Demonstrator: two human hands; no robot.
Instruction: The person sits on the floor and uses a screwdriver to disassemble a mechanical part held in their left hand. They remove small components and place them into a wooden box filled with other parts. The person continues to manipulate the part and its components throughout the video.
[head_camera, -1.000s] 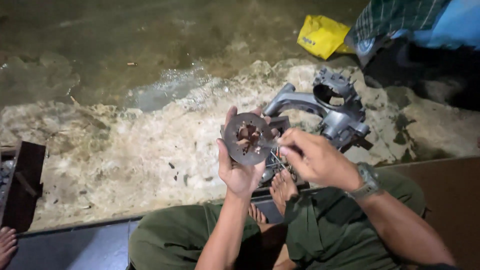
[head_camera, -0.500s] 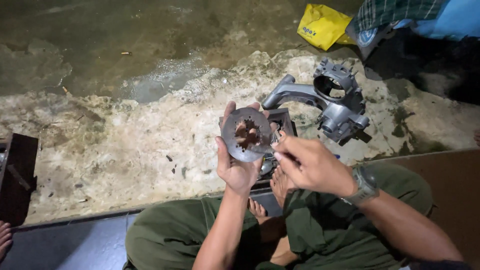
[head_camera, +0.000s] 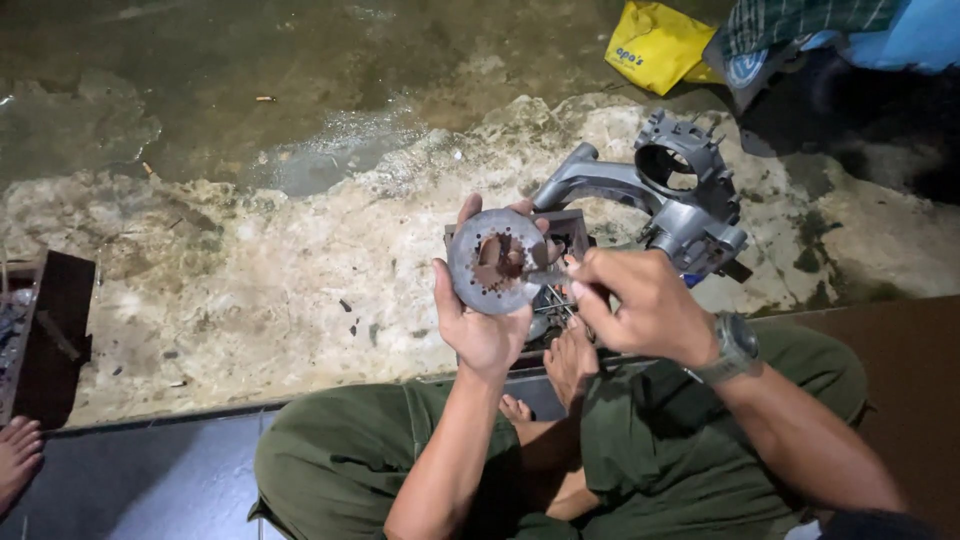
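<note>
My left hand (head_camera: 482, 318) holds a round grey metal disc (head_camera: 497, 262) with a rusty open centre, face up in front of me. My right hand (head_camera: 642, 303), with a wristwatch, pinches a thin metal tool (head_camera: 545, 274) whose tip touches the disc's middle. Both hands hover above a small dark tray (head_camera: 572, 232) of small parts on the ground. I sit cross-legged in green trousers, my bare feet under the hands.
A grey cast-metal housing (head_camera: 668, 196) lies just beyond the tray. A yellow bag (head_camera: 655, 45) and another person's checked cloth lie at the top right. A dark box (head_camera: 45, 330) of parts stands at the left edge, someone's toes (head_camera: 17, 455) below it. The floor is rough, stained concrete.
Both hands with the disc and tool stay together; the right hand has shifted slightly against the disc's centre. The view has tilted a little.
</note>
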